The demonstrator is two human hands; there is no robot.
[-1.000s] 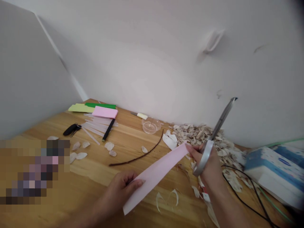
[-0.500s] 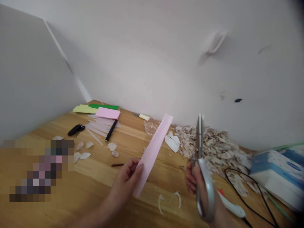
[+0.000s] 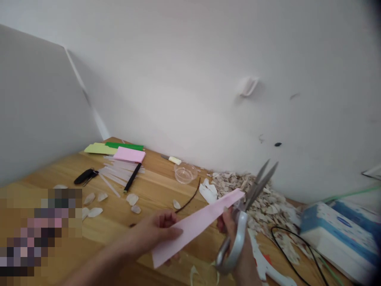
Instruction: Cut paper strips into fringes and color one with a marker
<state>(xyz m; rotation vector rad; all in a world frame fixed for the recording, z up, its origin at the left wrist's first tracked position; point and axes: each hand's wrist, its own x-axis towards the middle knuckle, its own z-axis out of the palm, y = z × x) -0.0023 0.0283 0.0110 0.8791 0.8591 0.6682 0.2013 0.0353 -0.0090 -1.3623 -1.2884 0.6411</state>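
Note:
A long pink paper strip (image 3: pixel 199 224) is pinched near its lower left end by my left hand (image 3: pixel 162 230), thumb on top. My right hand (image 3: pixel 235 238) grips a pair of scissors (image 3: pixel 258 186) by the grey handles. Their blades are parted a little and point up and to the right, past the strip's far end. The fingers of my right hand are close to the strip; whether they touch it I cannot tell. Beneath the strip, a thin dark brown stick (image 3: pixel 190 200) lies on the wooden table (image 3: pixel 157 190).
At the back left are folded pink paper (image 3: pixel 129 154), green paper (image 3: pixel 125 146), glue sticks, a black pen (image 3: pixel 132 177) and keys (image 3: pixel 85 176). A clear dish (image 3: pixel 185 173) sits near the wall. Scraps (image 3: pixel 268 202), a white-handled tool (image 3: pixel 268 266), a cable and a tissue pack (image 3: pixel 342 234) lie right.
The pink strip has swung from steep to flatter, its far end now near my right hand. The scissors have tilted right and their blades have spread. The view has shifted.

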